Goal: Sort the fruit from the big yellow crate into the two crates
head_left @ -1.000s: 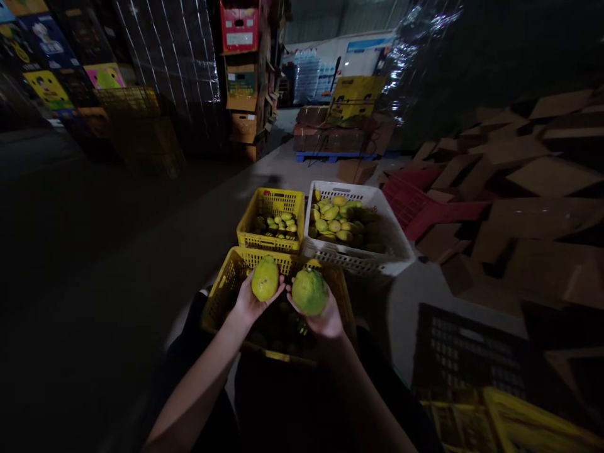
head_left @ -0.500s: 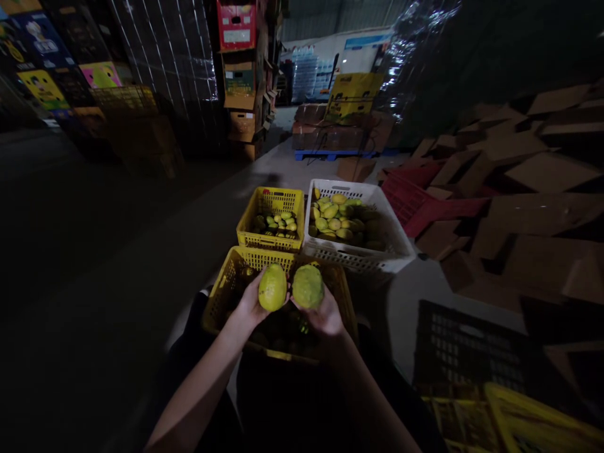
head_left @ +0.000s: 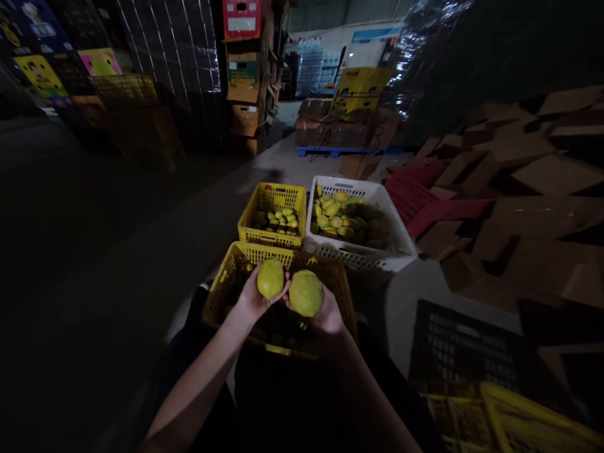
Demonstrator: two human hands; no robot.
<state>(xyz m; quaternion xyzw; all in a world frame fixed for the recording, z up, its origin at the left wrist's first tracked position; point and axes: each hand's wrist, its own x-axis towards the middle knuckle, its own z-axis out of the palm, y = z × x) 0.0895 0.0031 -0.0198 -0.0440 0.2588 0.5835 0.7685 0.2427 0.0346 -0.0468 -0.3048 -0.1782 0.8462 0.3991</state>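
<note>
Presently, the person is holding one mango in each of the hands, above a yellow crate (head_left: pixel 226 277) that is sitting on the floor directly in front of the body. The left hand (head_left: pixel 251 299) is cupping a yellow mango (head_left: pixel 270 278) from below, fingers curled around its underside. The right hand (head_left: pixel 325 314) is gripping a greener mango (head_left: pixel 306 292) in the same manner, palm up. The two fruits are sitting just beside one another, nearly touching, over the far half of the near crate. That crate's contents are lying in shadow and cannot be told clearly.

Beyond it, two further crates are standing side by side on the concrete floor (head_left: pixel 283 160): a smaller yellow crate (head_left: pixel 271 217) on the left, holding a shallow layer of mangoes, and a white crate (head_left: pixel 394 236) on the right, holding a fuller heap of yellow-green mangoes (head_left: pixel 342 217). A red crate (head_left: pixel 415 198) is lying tilted just beside the white one. Flattened cardboard boxes (head_left: pixel 528 182) are piling up on the right. A black crate (head_left: pixel 462 349) and another yellow one (head_left: pixel 519 421) are sitting at the lower right. Stacked cartons (head_left: pixel 245 75) are standing in the background, with a loaded blue pallet (head_left: pixel 337 151) further back.
</note>
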